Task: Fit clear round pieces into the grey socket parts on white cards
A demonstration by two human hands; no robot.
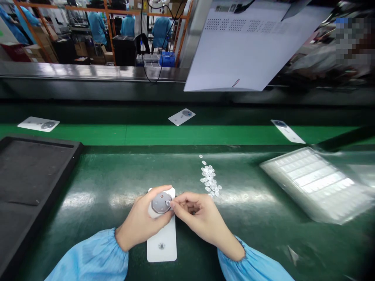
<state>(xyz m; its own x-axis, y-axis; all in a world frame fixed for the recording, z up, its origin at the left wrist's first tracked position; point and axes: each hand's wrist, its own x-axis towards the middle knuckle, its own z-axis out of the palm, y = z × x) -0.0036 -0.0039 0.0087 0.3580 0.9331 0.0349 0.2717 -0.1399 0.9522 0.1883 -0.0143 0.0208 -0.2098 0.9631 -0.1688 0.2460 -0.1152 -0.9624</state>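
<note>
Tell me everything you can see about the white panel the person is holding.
The white panel is a flat rounded rectangle, seemingly plastic, lying lengthwise on the green bench. A grey round disc sits at its far end, a small fitting near its close end. The left hand grips the disc end; the right hand pinches at the disc's edge.

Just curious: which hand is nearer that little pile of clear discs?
Right. The right hand sits just below the pile of clear discs; the left hand is farther left, holding the white panel.
</note>
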